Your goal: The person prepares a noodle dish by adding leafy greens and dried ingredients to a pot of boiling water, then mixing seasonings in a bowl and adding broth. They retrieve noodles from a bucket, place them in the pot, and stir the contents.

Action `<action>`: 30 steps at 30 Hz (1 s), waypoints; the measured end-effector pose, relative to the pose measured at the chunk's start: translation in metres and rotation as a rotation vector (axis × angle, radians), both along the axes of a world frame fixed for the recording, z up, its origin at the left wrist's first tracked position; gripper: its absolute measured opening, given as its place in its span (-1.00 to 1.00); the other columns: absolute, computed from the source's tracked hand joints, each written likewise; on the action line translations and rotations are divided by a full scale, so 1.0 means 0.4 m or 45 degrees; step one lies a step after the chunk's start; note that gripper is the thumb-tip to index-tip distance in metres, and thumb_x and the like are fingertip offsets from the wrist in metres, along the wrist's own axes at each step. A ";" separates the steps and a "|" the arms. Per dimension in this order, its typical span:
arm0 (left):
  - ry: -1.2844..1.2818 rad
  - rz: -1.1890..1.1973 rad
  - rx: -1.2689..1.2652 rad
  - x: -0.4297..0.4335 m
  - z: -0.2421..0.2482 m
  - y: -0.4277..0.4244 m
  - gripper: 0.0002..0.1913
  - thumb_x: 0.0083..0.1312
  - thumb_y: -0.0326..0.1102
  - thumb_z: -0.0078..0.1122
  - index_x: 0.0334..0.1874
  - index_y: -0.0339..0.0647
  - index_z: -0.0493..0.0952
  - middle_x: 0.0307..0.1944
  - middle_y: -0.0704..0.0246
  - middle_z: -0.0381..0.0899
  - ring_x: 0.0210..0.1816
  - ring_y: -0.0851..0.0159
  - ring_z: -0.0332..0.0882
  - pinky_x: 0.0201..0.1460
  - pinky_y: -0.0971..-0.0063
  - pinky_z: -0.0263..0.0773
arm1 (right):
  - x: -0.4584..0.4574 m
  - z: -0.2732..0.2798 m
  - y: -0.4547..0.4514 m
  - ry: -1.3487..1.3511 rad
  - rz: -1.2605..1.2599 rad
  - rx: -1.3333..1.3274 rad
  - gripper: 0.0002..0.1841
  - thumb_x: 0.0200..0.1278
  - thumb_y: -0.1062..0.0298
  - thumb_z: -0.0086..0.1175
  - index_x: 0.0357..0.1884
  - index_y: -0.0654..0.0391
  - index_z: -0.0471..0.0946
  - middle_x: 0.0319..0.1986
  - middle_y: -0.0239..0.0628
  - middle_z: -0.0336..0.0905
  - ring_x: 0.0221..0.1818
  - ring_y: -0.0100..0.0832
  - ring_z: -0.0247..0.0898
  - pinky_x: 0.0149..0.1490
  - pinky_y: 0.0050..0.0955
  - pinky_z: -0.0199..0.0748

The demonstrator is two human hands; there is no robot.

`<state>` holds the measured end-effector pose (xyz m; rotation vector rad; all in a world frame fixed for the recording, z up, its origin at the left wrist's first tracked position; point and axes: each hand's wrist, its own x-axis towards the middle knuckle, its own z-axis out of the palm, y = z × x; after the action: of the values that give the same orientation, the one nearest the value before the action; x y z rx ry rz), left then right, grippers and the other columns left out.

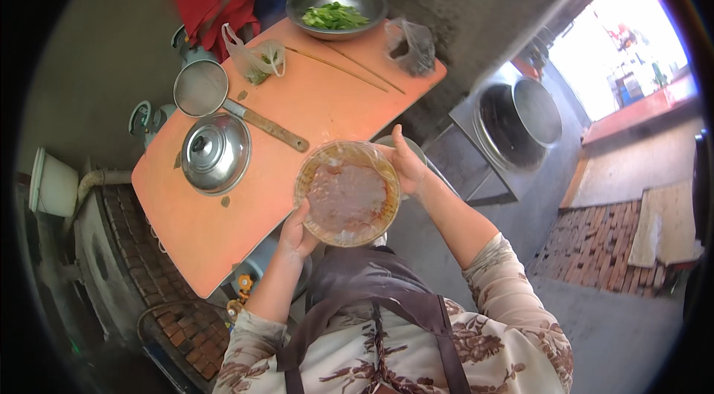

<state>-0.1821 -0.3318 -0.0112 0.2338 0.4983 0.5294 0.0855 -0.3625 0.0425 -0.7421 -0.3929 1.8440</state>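
Between my two hands is a round, amber-rimmed bowl (347, 193), its top covered with clear plastic film. Something reddish-brown shows faintly through the film. My left hand (298, 233) grips the lower left rim, thumb on top. At the upper right rim, my right hand (407, 166) supports the bowl with its thumb raised. The bowl is in front of my apron, at the near edge of the orange table (268, 171). Closest to it on the table is a strainer (201, 88) with a wooden handle, beside a domed metal lid (216, 153).
A steel basin (337, 9) of cut greens stands at the table's far end. Long thin sticks (340, 67) lie between a plastic bag (257, 62) with greens and a clear bag (411, 48) of dark contents. On the right stands a metal stove with a large pot (516, 120).
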 end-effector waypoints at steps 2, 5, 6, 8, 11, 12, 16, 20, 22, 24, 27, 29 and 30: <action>0.018 -0.031 0.061 0.061 -0.023 0.090 -0.42 0.30 -0.03 0.04 0.26 -0.22 0.21 0.19 0.22 0.35 0.21 0.15 0.30 0.26 0.15 0.24 | 0.055 -0.013 0.084 -0.004 0.011 -0.002 0.07 0.05 -0.56 -0.41 0.31 0.29 0.11 0.26 -0.07 0.17 0.26 -0.21 0.14 0.31 -0.26 0.12; 0.080 -0.089 0.069 0.151 -0.069 0.233 -0.43 0.33 -0.05 0.01 0.27 -0.23 0.19 0.18 0.22 0.36 0.20 0.16 0.32 0.24 0.19 0.28 | 0.143 -0.039 0.194 0.058 0.024 -0.037 0.06 0.05 -0.56 -0.38 0.31 0.28 0.10 0.27 -0.10 0.16 0.27 -0.23 0.13 0.32 -0.26 0.09; 0.144 -0.060 0.048 0.176 -0.053 0.274 -0.45 0.35 -0.08 -0.02 0.28 -0.23 0.16 0.16 0.23 0.37 0.19 0.19 0.34 0.23 0.22 0.31 | 0.151 -0.050 0.221 0.037 -0.011 -0.025 0.05 0.05 -0.56 -0.37 0.32 0.26 0.10 0.27 -0.10 0.15 0.28 -0.22 0.11 0.33 -0.23 0.07; 0.310 -0.101 0.137 0.212 -0.086 0.378 -0.48 0.36 -0.09 -0.04 0.27 -0.22 0.17 0.15 0.24 0.38 0.17 0.19 0.35 0.24 0.21 0.30 | 0.176 -0.074 0.297 0.019 -0.104 -0.031 0.04 0.05 -0.55 -0.36 0.33 0.22 0.08 0.28 -0.10 0.13 0.30 -0.18 0.07 0.34 -0.19 0.04; 0.359 -0.253 0.260 0.258 -0.140 0.498 -0.50 0.37 -0.07 -0.07 0.26 -0.20 0.19 0.14 0.26 0.38 0.12 0.21 0.40 0.11 0.19 0.43 | 0.221 -0.169 0.346 0.062 -0.261 -0.164 0.02 0.06 -0.55 -0.37 0.35 0.16 0.06 0.30 -0.11 0.09 0.33 -0.15 0.00 0.36 -0.13 -0.01; 0.401 -0.303 0.279 0.264 -0.148 0.537 -0.50 0.37 -0.06 -0.07 0.26 -0.19 0.20 0.14 0.26 0.38 0.11 0.22 0.41 0.07 0.20 0.46 | 0.224 -0.193 0.370 0.090 -0.296 -0.183 0.01 0.06 -0.55 -0.37 0.36 0.14 0.05 0.31 -0.12 0.08 0.34 -0.14 -0.02 0.36 -0.11 -0.02; 0.506 -0.355 0.324 0.279 -0.211 0.663 -0.49 0.37 0.04 -0.13 0.24 -0.12 0.24 0.12 0.31 0.40 0.05 0.26 0.45 -0.09 0.32 0.54 | 0.221 -0.263 0.447 0.084 -0.358 -0.164 -0.02 0.11 -0.53 -0.42 0.37 0.12 0.02 0.33 -0.15 0.04 0.36 -0.12 -0.06 0.37 -0.07 -0.06; 0.585 -0.342 0.294 0.300 -0.180 0.708 -0.36 0.30 0.27 -0.19 0.26 -0.05 0.26 0.03 0.33 0.46 -0.12 0.30 0.51 -0.18 0.41 0.52 | 0.222 -0.294 0.480 0.180 -0.470 -0.164 -0.02 0.11 -0.51 -0.37 0.38 0.11 0.00 0.33 -0.14 0.02 0.37 -0.11 -0.09 0.39 -0.07 -0.10; 0.583 -0.310 0.280 0.287 -0.131 0.708 -0.33 0.32 0.30 -0.30 0.32 0.00 0.21 0.12 0.35 0.39 -0.01 0.31 0.45 -0.09 0.38 0.44 | 0.228 -0.299 0.490 0.166 -0.466 -0.150 0.00 0.08 -0.52 -0.32 0.37 0.13 0.02 0.32 -0.15 0.06 0.37 -0.14 -0.07 0.39 -0.10 -0.10; 0.772 -0.072 0.280 0.253 -0.134 0.679 -0.35 0.31 0.26 -0.21 0.31 -0.01 0.23 0.09 0.34 0.41 -0.03 0.32 0.45 -0.10 0.38 0.43 | 0.246 -0.320 0.493 0.008 -0.467 -0.168 -0.06 0.15 -0.45 -0.28 0.33 0.20 0.07 0.27 -0.13 0.15 0.30 -0.16 0.08 0.35 -0.15 0.04; 0.952 0.290 0.352 0.161 -0.084 0.540 -0.38 0.29 0.16 -0.06 0.27 -0.08 0.26 0.03 0.33 0.46 -0.05 0.35 0.46 -0.09 0.42 0.39 | 0.332 -0.316 0.452 -0.606 -0.334 -0.285 -0.25 0.31 -0.27 -0.32 0.20 0.28 0.26 0.05 -0.15 0.41 0.01 -0.34 0.39 0.10 -0.35 0.35; 0.891 0.432 0.385 0.091 -0.041 0.365 -0.42 0.31 0.08 -0.03 0.24 -0.16 0.27 0.00 0.33 0.49 -0.02 0.37 0.45 -0.05 0.46 0.37 | 0.358 -0.281 0.371 -1.104 -0.529 -0.228 -0.43 0.38 -0.10 -0.27 0.02 0.28 0.43 -0.21 -0.27 0.53 -0.27 -0.47 0.46 -0.20 -0.55 0.42; 0.882 0.515 0.394 0.060 -0.028 0.271 -0.44 0.32 0.05 -0.03 0.24 -0.17 0.27 0.00 0.32 0.48 0.00 0.37 0.45 -0.04 0.47 0.38 | 0.357 -0.274 0.351 -1.190 -0.648 -0.154 -0.50 0.40 0.00 -0.24 -0.03 0.29 0.46 -0.28 -0.30 0.55 -0.34 -0.53 0.45 -0.30 -0.63 0.37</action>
<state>-0.1582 -0.2232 -0.0224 0.6295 1.1527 0.9263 0.2285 -0.2221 -0.0671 -1.6120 -0.6084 0.9624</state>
